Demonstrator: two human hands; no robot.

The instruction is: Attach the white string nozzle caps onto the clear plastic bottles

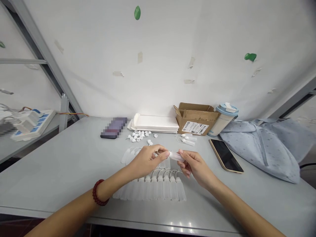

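A small translucent plastic bottle is held level above the table between both hands. My right hand is closed around its body, thumb on top. At the bottle's other end, my left hand, with a red beaded bracelet on the wrist, pinches the white cap end, which the fingers mostly hide. Just below the hands, a row of similar bottles lies side by side, thin white loops at their tops. A second group of bottles is partly covered by my left hand. Loose white caps are scattered behind.
Along the wall stand a stack of white sheets or trays, a cardboard box and a blue-lidded cup. A few bottles lie before the box. A phone and grey-blue cloth bag are right; a purple blurred object is left.
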